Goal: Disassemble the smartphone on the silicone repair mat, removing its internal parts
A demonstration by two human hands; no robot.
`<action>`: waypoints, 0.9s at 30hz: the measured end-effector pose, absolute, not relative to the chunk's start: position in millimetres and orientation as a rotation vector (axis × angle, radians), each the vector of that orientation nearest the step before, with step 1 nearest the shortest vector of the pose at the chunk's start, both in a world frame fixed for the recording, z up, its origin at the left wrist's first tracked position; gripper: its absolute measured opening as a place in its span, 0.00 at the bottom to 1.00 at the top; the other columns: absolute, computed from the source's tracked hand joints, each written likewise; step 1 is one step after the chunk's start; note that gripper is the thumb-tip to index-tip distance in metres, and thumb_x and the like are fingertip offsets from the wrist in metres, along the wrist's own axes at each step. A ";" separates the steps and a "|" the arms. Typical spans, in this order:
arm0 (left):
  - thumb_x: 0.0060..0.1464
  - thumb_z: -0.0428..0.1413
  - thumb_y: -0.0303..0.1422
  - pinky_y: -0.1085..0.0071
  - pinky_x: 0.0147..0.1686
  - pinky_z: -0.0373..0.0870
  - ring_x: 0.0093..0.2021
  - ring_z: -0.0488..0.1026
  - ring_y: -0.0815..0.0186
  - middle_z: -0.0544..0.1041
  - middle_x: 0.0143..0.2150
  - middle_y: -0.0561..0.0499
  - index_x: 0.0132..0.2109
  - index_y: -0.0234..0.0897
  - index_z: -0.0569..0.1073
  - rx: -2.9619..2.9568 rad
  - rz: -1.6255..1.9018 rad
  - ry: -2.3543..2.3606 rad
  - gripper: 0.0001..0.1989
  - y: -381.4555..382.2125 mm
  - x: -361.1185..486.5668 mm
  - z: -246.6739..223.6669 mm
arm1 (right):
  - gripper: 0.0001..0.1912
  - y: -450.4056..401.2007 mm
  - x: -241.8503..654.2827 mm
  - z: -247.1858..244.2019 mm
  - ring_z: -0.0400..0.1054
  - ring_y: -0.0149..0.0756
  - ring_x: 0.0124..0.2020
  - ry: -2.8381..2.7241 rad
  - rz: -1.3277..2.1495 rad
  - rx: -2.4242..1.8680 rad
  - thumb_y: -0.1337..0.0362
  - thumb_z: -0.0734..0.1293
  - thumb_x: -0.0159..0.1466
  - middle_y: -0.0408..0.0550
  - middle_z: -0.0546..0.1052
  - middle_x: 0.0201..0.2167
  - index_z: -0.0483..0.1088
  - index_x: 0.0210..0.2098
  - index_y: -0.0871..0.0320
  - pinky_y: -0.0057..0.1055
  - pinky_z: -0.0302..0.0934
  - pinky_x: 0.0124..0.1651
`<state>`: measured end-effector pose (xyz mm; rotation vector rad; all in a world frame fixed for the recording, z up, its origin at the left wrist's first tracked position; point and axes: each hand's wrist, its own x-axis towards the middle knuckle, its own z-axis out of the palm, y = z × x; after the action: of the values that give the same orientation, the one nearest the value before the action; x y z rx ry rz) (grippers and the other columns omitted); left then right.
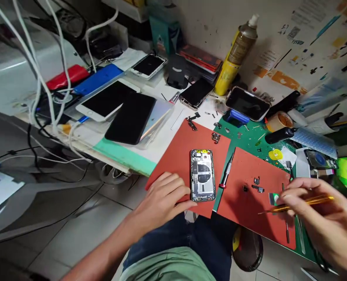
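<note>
An opened smartphone point(203, 175) lies on a red-orange mat point(173, 156), its inner boards and battery area exposed. My left hand point(166, 195) grips its lower left corner, fingers at the side and thumb along the bottom edge. Over the second red mat point(246, 164), my right hand point(317, 218) is closed around a thin gold screwdriver point(305, 202), its tip pointing left, apart from the phone. Between phone and right hand lies a silver and black screwdriver point(227, 173). Small phone parts point(258, 189) rest on the right mat, and another metal part point(216, 137) lies above the phone.
To the left are a black tablet point(131, 117) and a white-framed one point(107, 99). A yellow spray can point(235, 54) stands at the back, near a phone on a blue stand point(236, 118). Tweezers point(300, 234) lie at the right; white cables point(37, 66) hang at the left.
</note>
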<state>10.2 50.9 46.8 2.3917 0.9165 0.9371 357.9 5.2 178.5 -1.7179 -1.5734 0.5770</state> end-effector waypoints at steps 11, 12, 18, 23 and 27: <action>0.69 0.63 0.33 0.63 0.40 0.59 0.36 0.65 0.64 0.71 0.34 0.54 0.43 0.38 0.72 2.356 0.975 0.888 0.07 48.6 9.0 45.9 | 0.10 -38.3 293.5 110.6 0.86 0.36 0.33 -1.951 0.112 -1.483 0.70 0.73 0.72 0.47 0.88 0.38 0.75 0.52 0.57 0.22 0.81 0.41; 0.69 0.63 0.33 0.63 0.40 0.59 0.36 0.64 0.64 0.71 0.34 0.54 0.42 0.38 0.72 2.354 0.975 0.889 0.07 48.7 9.2 46.3 | 0.11 -39.3 290.8 114.1 0.86 0.36 0.35 -1.915 0.189 -1.495 0.72 0.72 0.71 0.48 0.87 0.39 0.74 0.52 0.57 0.22 0.82 0.42; 0.70 0.62 0.32 0.63 0.40 0.60 0.35 0.66 0.64 0.73 0.35 0.53 0.42 0.37 0.72 2.362 0.982 0.890 0.07 49.0 9.9 48.2 | 0.22 -32.6 270.1 121.8 0.86 0.41 0.42 -1.828 0.402 -1.360 0.80 0.69 0.69 0.54 0.86 0.47 0.68 0.59 0.57 0.31 0.84 0.43; 0.70 0.62 0.31 0.63 0.40 0.61 0.35 0.66 0.63 0.74 0.35 0.53 0.43 0.38 0.73 2.368 0.986 0.888 0.05 48.9 10.4 48.2 | 0.22 -21.6 262.5 110.0 0.87 0.43 0.41 -1.907 0.384 -1.351 0.80 0.68 0.70 0.54 0.86 0.46 0.69 0.60 0.57 0.34 0.85 0.43; 0.69 0.62 0.31 0.62 0.41 0.61 0.35 0.66 0.63 0.75 0.35 0.53 0.43 0.38 0.73 2.362 0.982 0.884 0.06 49.4 10.5 47.4 | 0.20 -19.7 259.5 106.4 0.87 0.43 0.42 -1.917 0.391 -1.352 0.78 0.68 0.71 0.54 0.86 0.46 0.70 0.59 0.56 0.34 0.85 0.43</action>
<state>10.5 49.4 47.4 2.3617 0.8841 0.9819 259.5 -19.7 106.4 -1.3518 -1.9169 0.3915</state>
